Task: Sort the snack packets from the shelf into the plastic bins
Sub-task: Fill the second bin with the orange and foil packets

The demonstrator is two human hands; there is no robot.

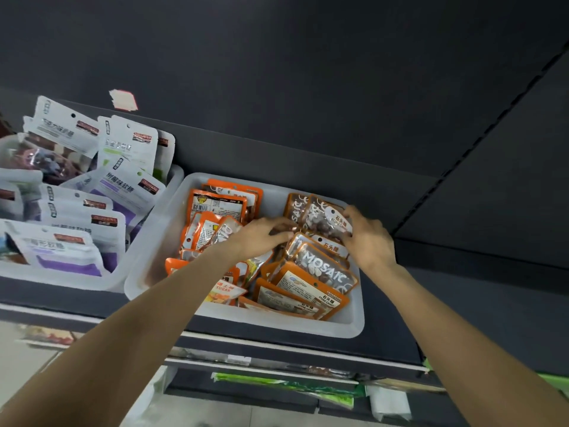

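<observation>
A dark grey shop shelf (385, 340) with a dark back panel fills the view, seen from a camera worn on the person's head. Nearest the camera, two bare forearms reach up and forward from the bottom corners. Below the shelf's front edge, blurred green and white goods sit on lower shelving.

On the shelf, at the centre, stands a white plastic bin (351, 326) packed with orange snack packets. At its near right, an orange "MOSAIC" packet (323, 268) with a clear window leans against others printed "STONE CANDY". At its near left, a packet marked "SUGAR" (223, 291) lies partly under the left forearm.

The left hand (261, 235) is inside the bin, fingers curled loosely and pointing right, their tips touching the packets in the middle. Whether it grips one cannot be told. The right hand (369, 238) is at the bin's right side, fingers and thumb closed on the edge of an orange stone candy packet (326, 218) standing upright at the far right of the bin.

Further back in the same bin, more orange packets (220, 206) stand on edge, one showing a barcode.

Touching this bin on the left, a second white bin (104, 282) holds white gummy packets (126, 188) with purple and green bands, heaped above its rim.

On the back panel above them is a small pale sticker (123, 100).
</observation>
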